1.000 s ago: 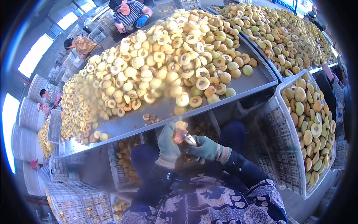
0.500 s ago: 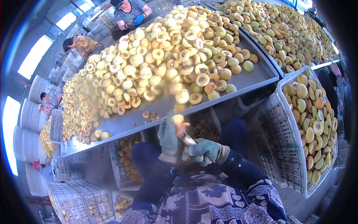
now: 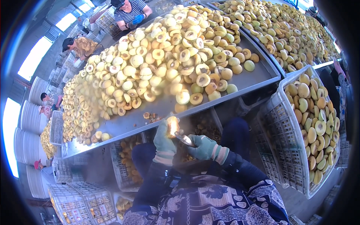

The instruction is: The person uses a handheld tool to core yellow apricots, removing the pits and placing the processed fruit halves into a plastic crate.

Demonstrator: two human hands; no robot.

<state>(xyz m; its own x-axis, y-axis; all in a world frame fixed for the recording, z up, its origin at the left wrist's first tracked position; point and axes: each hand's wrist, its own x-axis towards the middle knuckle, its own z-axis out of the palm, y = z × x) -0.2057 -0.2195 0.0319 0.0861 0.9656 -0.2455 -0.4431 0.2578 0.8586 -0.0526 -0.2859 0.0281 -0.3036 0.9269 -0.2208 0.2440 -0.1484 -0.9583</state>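
My left hand (image 3: pixel 164 142), in a green glove with a pale cuff, is closed around a yellow peach half (image 3: pixel 172 126), its cut face turned to the right. A short metal-tipped hand tool (image 3: pixel 185 140) is gripped in my gloved right hand (image 3: pixel 206 147). Its tip meets the lower right side of the peach half; the exact shape of the tip is blurred. Both hands are over my lap, just short of the metal table's (image 3: pixel 131 128) near edge. A large heap of peach halves (image 3: pixel 150 67) covers much of that table.
On my right stands a tall grey plastic crate (image 3: pixel 288 135) full of peach halves. Another crate (image 3: pixel 116 165) with orange-brown pieces sits below the table edge. Small scraps (image 3: pixel 152 116) lie by that edge. A person in a striped shirt (image 3: pixel 131 13) works across the heap.
My left hand has shifted slightly left and down, turning the peach half upright. My right hand has risen a little, and the tool's metal end now points up-left against the fruit.
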